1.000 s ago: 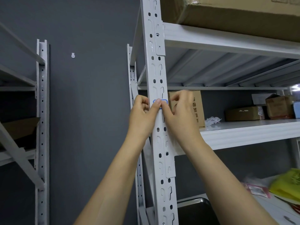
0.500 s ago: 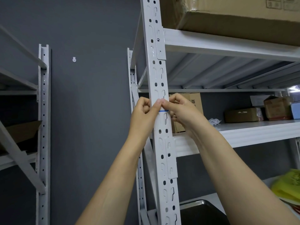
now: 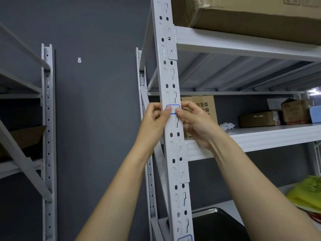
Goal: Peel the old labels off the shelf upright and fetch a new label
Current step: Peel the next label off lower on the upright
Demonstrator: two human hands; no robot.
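A white perforated shelf upright rises through the middle of the view. At hand height it carries a small white label with a blue border, stuck flat. My left hand is beside the upright with its fingers curled and its thumb tip on the label's left end. From the other side, my right hand picks at the label's lower right corner with its thumb, its forefinger curled by the right edge. A second blue-bordered label shows on the upright at the bottom edge.
White shelves run off to the right, holding cardboard boxes and crumpled paper. A large carton sits on the top shelf. A dark tray and yellow bag lie below. Another rack stands left against the grey wall.
Both thumbs have slid down and apart, so most of the label's face now shows; before they covered it. The view has tilted up slightly.
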